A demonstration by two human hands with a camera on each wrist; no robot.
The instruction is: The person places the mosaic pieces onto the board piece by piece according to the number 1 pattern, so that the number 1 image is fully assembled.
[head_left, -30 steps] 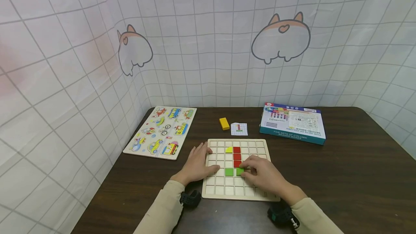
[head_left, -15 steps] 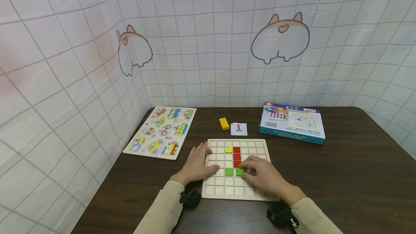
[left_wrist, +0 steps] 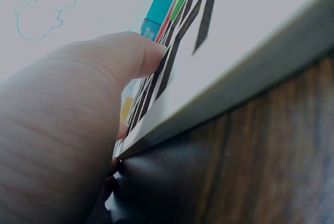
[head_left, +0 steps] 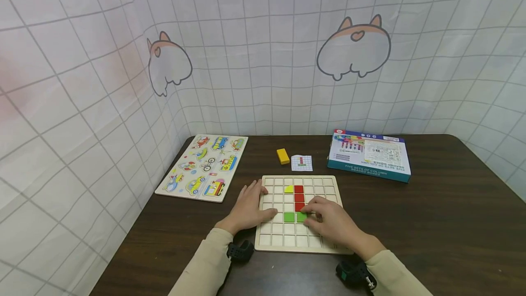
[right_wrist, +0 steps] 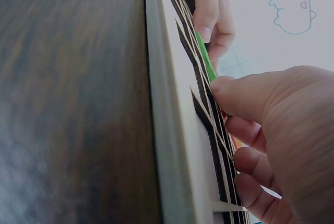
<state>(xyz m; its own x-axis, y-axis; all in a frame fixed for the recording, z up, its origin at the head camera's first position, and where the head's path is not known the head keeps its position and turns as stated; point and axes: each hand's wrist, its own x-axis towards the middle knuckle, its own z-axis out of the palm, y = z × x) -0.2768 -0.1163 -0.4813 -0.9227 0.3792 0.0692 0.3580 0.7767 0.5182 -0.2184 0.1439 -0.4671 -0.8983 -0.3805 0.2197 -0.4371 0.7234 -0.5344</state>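
Your left hand lay flat, fingers relaxed, on the 9 o'clock edge of the wooden grid board, thumb resting on it. Your right hand sat over the board's middle, fingers curled, pinching a green tile at its fingertips. That tile sat in the grid just beside a second green tile at its 9 o'clock, under a red column. A yellow piece lay beside the column's top. At 12 o'clock from the board: pattern card, yellow block.
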